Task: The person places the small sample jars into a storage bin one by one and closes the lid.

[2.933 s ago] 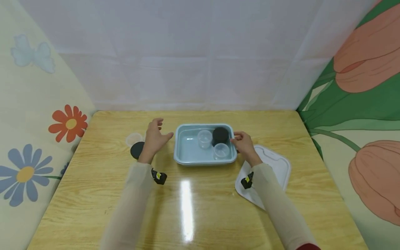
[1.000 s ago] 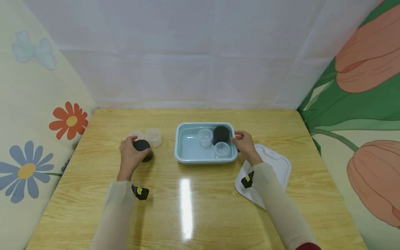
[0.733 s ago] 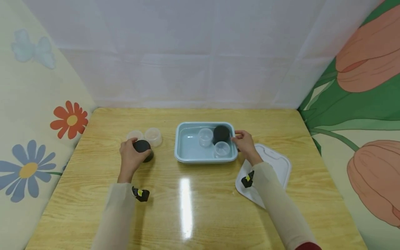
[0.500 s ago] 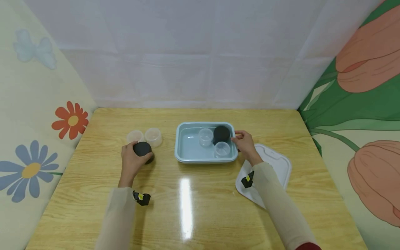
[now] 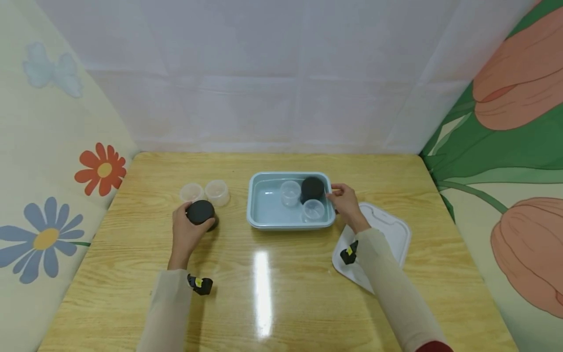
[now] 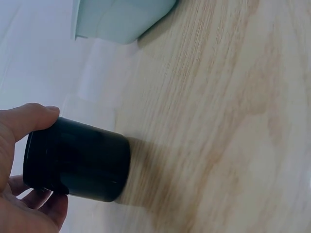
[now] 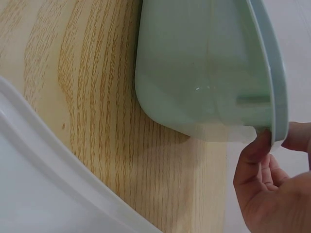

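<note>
Thumb and fingers of my left hand [image 5: 188,233] grip a black round lidded jar [image 5: 201,212] from its left side, near the top. In the left wrist view the black jar [image 6: 80,158] stands over the wood, its base close to its shadow. A light blue rectangular container [image 5: 268,227] sits mid-table. My right hand [image 5: 347,205] pinches its right rim, thumb inside and fingers outside. The right wrist view shows the fingers [image 7: 256,150] at the container's corner. Inside stand another black jar [image 5: 312,188] and two clear cups, one at the back [image 5: 291,192] and one in front [image 5: 313,210].
Just behind the held jar are two clear cups, a left one [image 5: 191,192] and a right one [image 5: 217,192]. A white lid [image 5: 387,230] lies on the table under the right forearm. White cloth [image 5: 264,98] hangs behind the table, with flower-printed panels at both sides.
From beside the container, my left hand has gone left and taken hold of the black jar. Over the last second both shifted slightly toward me. The right hand stays at the rim.
</note>
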`<state>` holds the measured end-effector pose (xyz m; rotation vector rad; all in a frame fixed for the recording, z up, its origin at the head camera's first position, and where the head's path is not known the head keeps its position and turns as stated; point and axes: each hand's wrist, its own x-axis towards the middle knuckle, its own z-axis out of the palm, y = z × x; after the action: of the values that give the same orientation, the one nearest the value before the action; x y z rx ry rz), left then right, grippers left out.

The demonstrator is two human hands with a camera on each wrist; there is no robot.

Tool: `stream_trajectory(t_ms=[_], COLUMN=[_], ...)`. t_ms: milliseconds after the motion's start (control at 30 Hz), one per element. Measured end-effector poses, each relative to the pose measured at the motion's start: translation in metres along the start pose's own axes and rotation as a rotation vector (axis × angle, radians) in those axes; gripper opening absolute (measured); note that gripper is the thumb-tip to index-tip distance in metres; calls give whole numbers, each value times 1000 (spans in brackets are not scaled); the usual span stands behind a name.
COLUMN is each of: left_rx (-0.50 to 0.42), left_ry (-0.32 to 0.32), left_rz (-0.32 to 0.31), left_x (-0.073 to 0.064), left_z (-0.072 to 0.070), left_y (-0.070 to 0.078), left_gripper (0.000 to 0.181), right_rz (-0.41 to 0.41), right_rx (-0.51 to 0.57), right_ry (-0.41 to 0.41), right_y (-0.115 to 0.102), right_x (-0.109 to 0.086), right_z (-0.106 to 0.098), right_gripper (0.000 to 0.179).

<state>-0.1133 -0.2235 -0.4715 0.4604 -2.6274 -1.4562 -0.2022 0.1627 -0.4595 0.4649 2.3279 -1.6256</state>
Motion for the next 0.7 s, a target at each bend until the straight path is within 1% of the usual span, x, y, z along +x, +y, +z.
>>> stream_trajectory(t_ms=[200, 500, 700], left_rx=[-12, -3, 1], left_ry=[-14, -22, -17], left_rz=[-31, -37, -36], left_x=[0, 1, 1], left_z=[0, 0, 2], left_y=[-2, -5, -8], left_gripper=[77, 78, 79], right_rz=[-7, 24, 19], right_rx=[-2, -16, -26], right_ry=[-3, -8, -10], right_y=[0, 1, 0], right_x=[0, 2, 1], right_z=[0, 0, 0], right_gripper=[42, 42, 42])
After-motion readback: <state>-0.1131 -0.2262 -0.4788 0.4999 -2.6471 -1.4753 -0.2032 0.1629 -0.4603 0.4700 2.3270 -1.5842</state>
